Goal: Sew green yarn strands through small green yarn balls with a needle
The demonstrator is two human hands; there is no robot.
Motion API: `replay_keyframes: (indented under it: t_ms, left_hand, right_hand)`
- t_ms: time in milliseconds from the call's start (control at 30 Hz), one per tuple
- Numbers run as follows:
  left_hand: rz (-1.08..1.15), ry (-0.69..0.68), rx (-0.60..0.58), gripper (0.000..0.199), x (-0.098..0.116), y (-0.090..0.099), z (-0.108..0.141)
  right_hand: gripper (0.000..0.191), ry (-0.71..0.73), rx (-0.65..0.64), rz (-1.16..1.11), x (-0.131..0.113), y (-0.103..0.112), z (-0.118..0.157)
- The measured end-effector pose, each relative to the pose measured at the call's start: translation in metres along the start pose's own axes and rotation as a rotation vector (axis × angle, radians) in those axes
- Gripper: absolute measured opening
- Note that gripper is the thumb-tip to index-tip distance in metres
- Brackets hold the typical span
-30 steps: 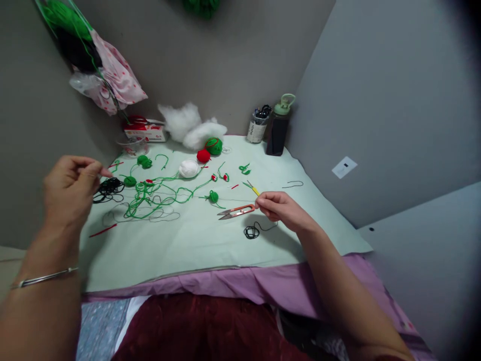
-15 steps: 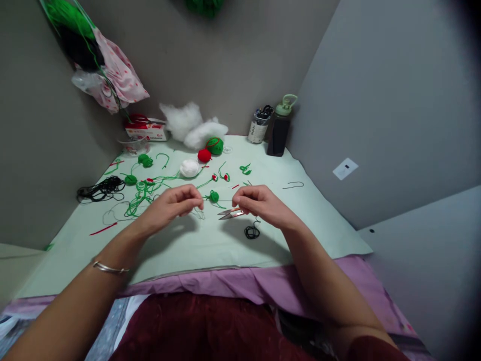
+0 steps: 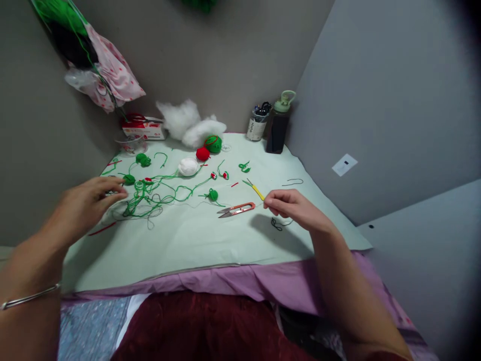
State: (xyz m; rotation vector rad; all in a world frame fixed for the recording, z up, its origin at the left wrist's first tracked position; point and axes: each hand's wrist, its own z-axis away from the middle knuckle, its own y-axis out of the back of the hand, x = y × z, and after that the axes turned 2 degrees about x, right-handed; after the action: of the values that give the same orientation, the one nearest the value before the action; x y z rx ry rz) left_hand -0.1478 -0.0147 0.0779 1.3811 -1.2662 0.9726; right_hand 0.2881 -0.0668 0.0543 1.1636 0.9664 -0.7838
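My left hand (image 3: 88, 205) is over the left part of the table, near the black yarn, its thumb and fingers a little apart with nothing visible between them. My right hand (image 3: 293, 206) is pinched at the right, and a thin thread runs left from its fingertips. Beside those fingertips lies a yellow-handled tool (image 3: 258, 192). Orange thread snips (image 3: 237, 209) rest to the left of my right hand. Below the hand is a small tangle of black yarn (image 3: 277, 224). Green yarn strands (image 3: 145, 203) spread near my left hand.
A white yarn ball (image 3: 188, 167), a red ball (image 3: 203, 154) and a green ball (image 3: 213, 144) sit mid-table. White stuffing (image 3: 184, 122), a pen cup (image 3: 257, 125) and a dark bottle (image 3: 277, 129) stand at the back wall.
My hands have moved apart, the left one far to the left and the right one to the right. The snips and yellow handle are uncovered, and the black tangle has shifted right.
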Motion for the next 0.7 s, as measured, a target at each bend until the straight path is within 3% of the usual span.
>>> replay_keyframes:
  t_ms: [100, 267, 367, 433, 500, 700]
  left_hand:
    - [-0.135, -0.030, -0.060, 0.020, 0.000, -0.038, 0.007]
    - [0.008, 0.111, -0.571, 0.018, -0.002, -0.113, 0.014]
    - [0.074, 0.094, -0.677, 0.017, -0.005, -0.129, 0.014]
    - [0.091, 0.058, -0.613, 0.019, -0.008, -0.121, 0.013]
    - [0.063, 0.031, -0.496, 0.020, -0.011, -0.100, 0.011]
    - [-0.269, -0.028, -0.066, 0.023, -0.020, -0.007, 0.006]
  right_hand:
    - [0.028, 0.088, -0.106, 0.002, -0.020, -0.025, -0.014]
    - [0.025, 0.216, -0.214, -0.024, -0.047, -0.062, -0.033]
    - [0.026, 0.228, -0.204, -0.030, -0.052, -0.068, -0.036]
    - [0.026, 0.200, -0.178, -0.033, -0.050, -0.064, -0.034]
    - [0.027, 0.169, -0.156, -0.033, -0.044, -0.057, -0.031]
    - [0.031, 0.051, -0.018, 0.007, -0.005, -0.021, -0.015]
